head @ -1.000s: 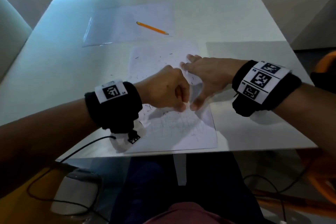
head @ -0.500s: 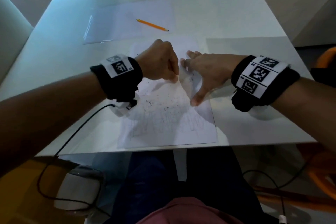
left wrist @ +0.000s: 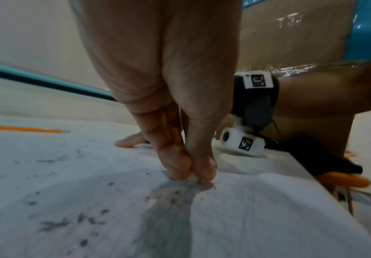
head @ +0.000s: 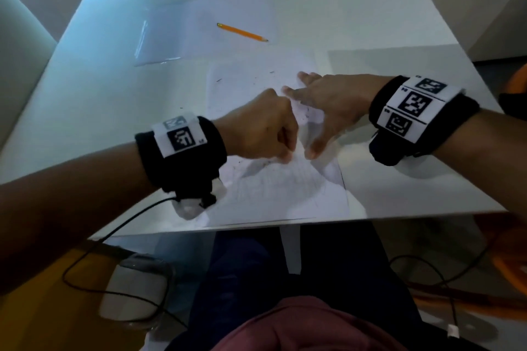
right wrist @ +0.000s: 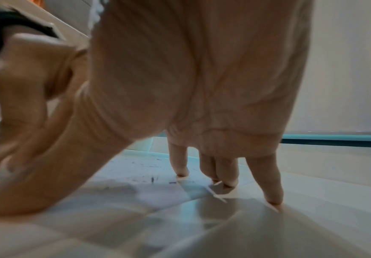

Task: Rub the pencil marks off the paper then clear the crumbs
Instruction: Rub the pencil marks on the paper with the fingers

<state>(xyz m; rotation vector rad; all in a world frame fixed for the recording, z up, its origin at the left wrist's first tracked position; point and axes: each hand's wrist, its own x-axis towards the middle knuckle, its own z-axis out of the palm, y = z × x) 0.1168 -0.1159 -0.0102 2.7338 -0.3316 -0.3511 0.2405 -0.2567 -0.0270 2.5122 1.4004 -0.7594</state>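
White paper point(head: 273, 188) lies in front of us on the table point(head: 85, 100), its long axis running from the near edge toward the far side, with our hands meeting over its middle. Our left hand point(head: 262, 128) is curled, fingertips point(left wrist: 180, 165) pinching a small pale eraser point(left wrist: 193, 178) down against the sheet. Our right hand point(head: 328, 105) is spread, fingers point(right wrist: 266, 185) planted along the right edge of the paper to hold it flat.

Faint pencil marks point(head: 282, 182) remain on the near half, just toward us from the eraser, so we judge the next strokes should pull toward the near edge; the left hand is the closer one. Dark crumbs point(left wrist: 54, 225) are scattered left of the eraser and further up the sheet. We judge the rubbing only partly done, the crumbs not yet cleared.

An orange pencil point(head: 242, 32) lies well beyond, on another sheet point(head: 199, 37).
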